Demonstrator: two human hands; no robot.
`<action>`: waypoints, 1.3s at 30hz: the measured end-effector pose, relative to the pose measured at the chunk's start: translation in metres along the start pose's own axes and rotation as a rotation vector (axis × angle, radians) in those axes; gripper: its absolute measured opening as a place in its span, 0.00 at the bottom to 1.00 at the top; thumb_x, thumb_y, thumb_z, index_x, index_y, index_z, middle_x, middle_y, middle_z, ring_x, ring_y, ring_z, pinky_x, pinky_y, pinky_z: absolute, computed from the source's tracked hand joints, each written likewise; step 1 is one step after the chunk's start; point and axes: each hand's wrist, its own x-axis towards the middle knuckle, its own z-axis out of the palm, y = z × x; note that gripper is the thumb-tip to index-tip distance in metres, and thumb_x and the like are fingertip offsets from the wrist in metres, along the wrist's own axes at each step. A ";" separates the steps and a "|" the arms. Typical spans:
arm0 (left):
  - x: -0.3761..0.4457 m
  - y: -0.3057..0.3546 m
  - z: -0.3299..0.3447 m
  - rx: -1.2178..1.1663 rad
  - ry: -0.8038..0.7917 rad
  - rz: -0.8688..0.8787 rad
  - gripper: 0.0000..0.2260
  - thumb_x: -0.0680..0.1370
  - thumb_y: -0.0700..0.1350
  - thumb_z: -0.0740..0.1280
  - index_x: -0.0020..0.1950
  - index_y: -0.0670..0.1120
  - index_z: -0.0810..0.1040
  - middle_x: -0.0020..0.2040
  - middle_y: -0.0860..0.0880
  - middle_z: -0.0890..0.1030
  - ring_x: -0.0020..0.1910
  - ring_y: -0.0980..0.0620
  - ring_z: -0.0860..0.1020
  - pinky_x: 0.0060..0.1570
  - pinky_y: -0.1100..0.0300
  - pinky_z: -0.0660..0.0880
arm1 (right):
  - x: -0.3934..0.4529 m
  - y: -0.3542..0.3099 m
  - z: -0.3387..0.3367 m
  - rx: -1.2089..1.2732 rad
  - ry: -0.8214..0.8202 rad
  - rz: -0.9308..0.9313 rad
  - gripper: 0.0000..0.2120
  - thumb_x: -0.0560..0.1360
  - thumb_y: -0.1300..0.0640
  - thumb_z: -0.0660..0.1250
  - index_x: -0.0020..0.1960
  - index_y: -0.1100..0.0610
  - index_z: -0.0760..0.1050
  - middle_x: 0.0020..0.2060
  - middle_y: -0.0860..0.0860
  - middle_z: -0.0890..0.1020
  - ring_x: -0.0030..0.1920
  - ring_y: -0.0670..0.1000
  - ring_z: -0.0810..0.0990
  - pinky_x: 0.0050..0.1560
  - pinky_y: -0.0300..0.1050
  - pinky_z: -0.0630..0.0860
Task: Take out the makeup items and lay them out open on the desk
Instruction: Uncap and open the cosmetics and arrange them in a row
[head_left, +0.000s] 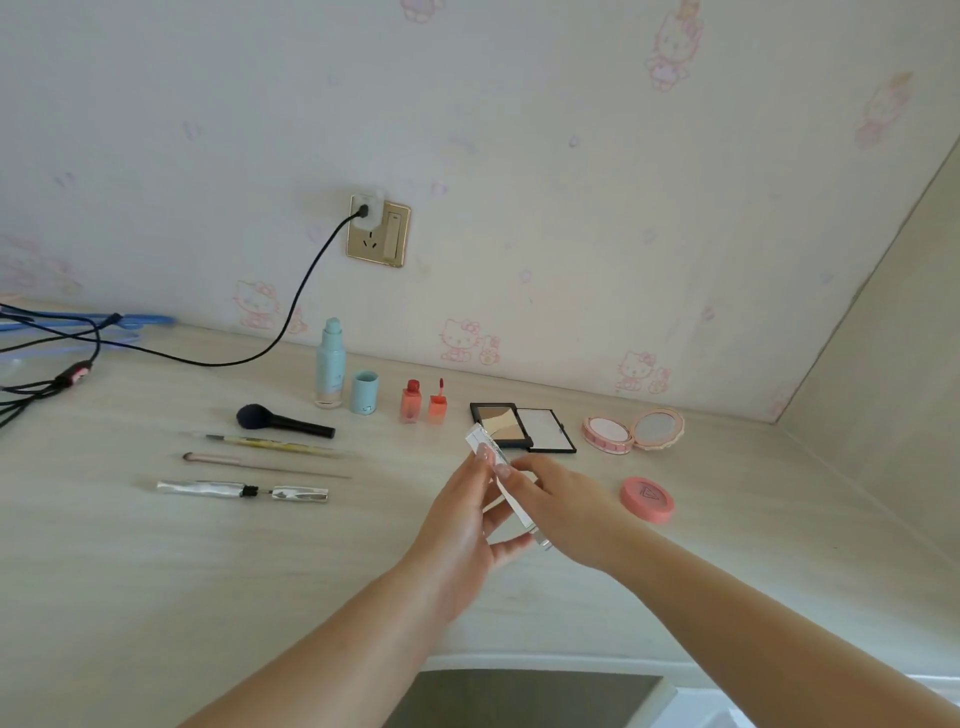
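Both hands hold a clear, silvery stick-shaped makeup item (488, 451) above the desk (156, 571). My left hand (467, 514) grips its upper part with thumb and fingers; my right hand (566, 506) grips its lower part. Laid out on the desk are a teal bottle (330, 364) beside its cap (364, 393), an opened red lip tint (410, 401) with its wand part (437, 402), an open black palette (522, 427), an open pink compact (631, 430), a shut pink round case (647, 499), a black brush (283, 420), two thin brushes (270, 451) and an opened silver mascara (241, 490).
A black cable (306, 291) runs from the wall socket (378, 231) to the desk's left side, where more cables and blue hangers (78, 325) lie. A side wall (883, 389) closes the desk on the right. An open drawer (524, 696) shows below the front edge.
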 end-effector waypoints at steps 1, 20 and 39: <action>0.000 0.000 0.000 0.007 0.023 -0.007 0.15 0.78 0.57 0.62 0.57 0.51 0.80 0.51 0.49 0.85 0.53 0.52 0.82 0.43 0.50 0.80 | 0.000 -0.001 0.001 -0.010 -0.002 0.004 0.26 0.75 0.32 0.47 0.62 0.45 0.69 0.47 0.47 0.81 0.41 0.42 0.77 0.36 0.38 0.70; 0.010 0.032 -0.025 0.028 0.380 -0.030 0.12 0.81 0.41 0.56 0.64 0.46 0.71 0.55 0.44 0.79 0.49 0.46 0.80 0.39 0.52 0.79 | 0.020 0.043 0.013 1.141 -0.083 0.401 0.20 0.79 0.43 0.57 0.54 0.57 0.78 0.44 0.56 0.86 0.39 0.54 0.84 0.37 0.47 0.81; 0.020 0.054 -0.038 0.306 0.355 -0.094 0.27 0.78 0.34 0.56 0.75 0.51 0.58 0.48 0.45 0.80 0.48 0.50 0.79 0.40 0.56 0.79 | 0.060 0.024 0.031 0.883 0.036 0.452 0.20 0.77 0.40 0.57 0.50 0.55 0.77 0.46 0.56 0.83 0.42 0.54 0.83 0.42 0.51 0.83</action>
